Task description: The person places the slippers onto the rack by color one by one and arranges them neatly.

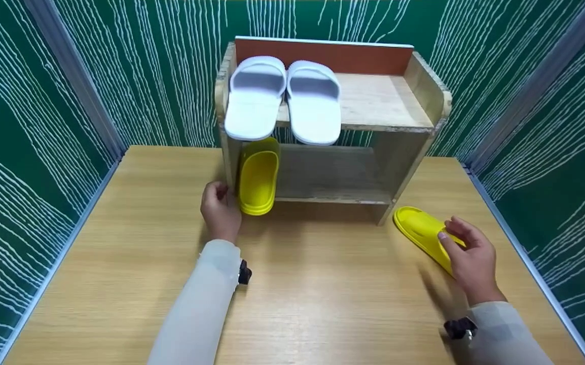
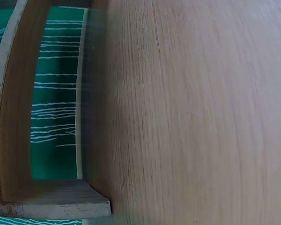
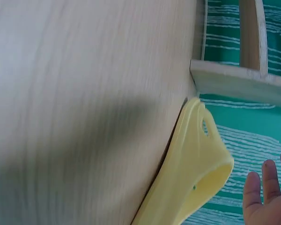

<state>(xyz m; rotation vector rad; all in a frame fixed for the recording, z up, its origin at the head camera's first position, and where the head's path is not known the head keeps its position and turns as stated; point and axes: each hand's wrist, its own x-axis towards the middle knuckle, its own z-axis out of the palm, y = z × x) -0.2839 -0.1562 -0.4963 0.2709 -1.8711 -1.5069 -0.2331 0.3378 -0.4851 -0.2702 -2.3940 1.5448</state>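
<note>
My left hand point(image 1: 220, 212) is beside the lower left side of a small wooden shoe rack point(image 1: 323, 199), its fingers loosely curled. Just right of it, a yellow slipper point(image 1: 259, 182) sits at the left end of the lower shelf, toe inward, heel jutting past the front edge. The left wrist view shows only the rack point(image 2: 16, 140) and tabletop, no hand. My right hand point(image 1: 472, 258) hovers by a second yellow slipper point(image 1: 419, 228) on the table, thumb and fingers apart. In the right wrist view its spread fingers point(image 3: 270, 183) are clear of that slipper point(image 3: 187, 173).
A pair of white slippers, the left one point(image 1: 253, 114) and the right one point(image 1: 315, 114), fills the left part of the top shelf point(image 1: 378, 101). The rack stands at the back of a wooden table point(image 1: 313, 294). Green walls point(image 1: 13, 167) with white streaks enclose it.
</note>
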